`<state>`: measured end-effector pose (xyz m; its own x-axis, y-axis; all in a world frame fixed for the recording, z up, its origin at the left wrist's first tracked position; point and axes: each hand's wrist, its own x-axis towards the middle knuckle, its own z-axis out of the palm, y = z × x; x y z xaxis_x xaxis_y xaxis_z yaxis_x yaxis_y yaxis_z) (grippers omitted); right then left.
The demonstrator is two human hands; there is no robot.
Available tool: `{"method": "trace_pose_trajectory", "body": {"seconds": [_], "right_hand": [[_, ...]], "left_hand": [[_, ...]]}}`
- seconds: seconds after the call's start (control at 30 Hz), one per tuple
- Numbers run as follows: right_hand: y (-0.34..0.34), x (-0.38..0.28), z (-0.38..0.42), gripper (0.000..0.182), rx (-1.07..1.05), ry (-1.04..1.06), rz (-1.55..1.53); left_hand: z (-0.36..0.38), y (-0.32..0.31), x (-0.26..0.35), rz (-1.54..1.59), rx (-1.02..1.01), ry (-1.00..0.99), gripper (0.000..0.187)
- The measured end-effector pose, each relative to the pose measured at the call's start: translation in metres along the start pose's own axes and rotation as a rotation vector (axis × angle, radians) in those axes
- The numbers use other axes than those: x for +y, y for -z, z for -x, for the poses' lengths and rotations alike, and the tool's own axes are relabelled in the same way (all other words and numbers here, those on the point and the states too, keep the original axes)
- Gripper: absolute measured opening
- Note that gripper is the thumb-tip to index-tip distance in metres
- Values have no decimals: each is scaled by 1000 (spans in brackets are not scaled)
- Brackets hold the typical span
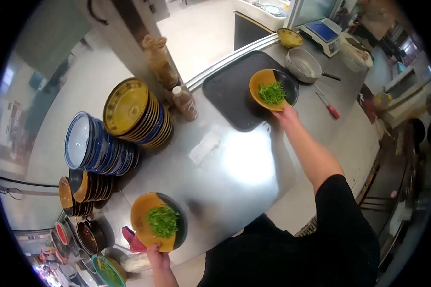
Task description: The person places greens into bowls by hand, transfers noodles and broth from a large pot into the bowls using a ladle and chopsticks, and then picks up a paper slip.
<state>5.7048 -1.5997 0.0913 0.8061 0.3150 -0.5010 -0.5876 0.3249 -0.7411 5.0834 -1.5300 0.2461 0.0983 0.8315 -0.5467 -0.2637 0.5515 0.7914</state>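
Observation:
My left hand is closed on the near rim of a yellow-and-black bowl at the lower left of the steel counter. Chopped green herbs lie in the middle of it. With my right arm stretched forward, my right hand grips the near edge of a second yellow-and-black bowl. That one also holds chopped greens, and it overlaps the right side of a black tray in this view. A red cloth lies beside the left bowl.
Stacked yellow bowls, blue-rimmed bowls and smaller black-and-orange bowls line the left side. A capped bottle stands behind the tray. To the right are a pan, a red-handled knife and a scale.

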Motion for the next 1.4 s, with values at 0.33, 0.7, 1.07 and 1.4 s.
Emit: {"method": "trace_pose_trajectory", "body": {"seconds": [0.33, 0.7, 1.07, 1.4], "right_hand": [[13, -82, -111, 35, -130, -238, 53], [161, -241, -222, 27, 212, 578, 1051], [165, -363, -292, 55, 405, 424, 2163], [215, -325, -271, 32, 168, 354, 1886]], "left_hand": [[-86, -295, -129, -192, -149, 285, 48], [-177, -518, -243, -77, -182, 313, 43], [-198, -545, -252, -355, -290, 449, 31], [-207, -545, -254, -452, -432, 331, 31]]}}
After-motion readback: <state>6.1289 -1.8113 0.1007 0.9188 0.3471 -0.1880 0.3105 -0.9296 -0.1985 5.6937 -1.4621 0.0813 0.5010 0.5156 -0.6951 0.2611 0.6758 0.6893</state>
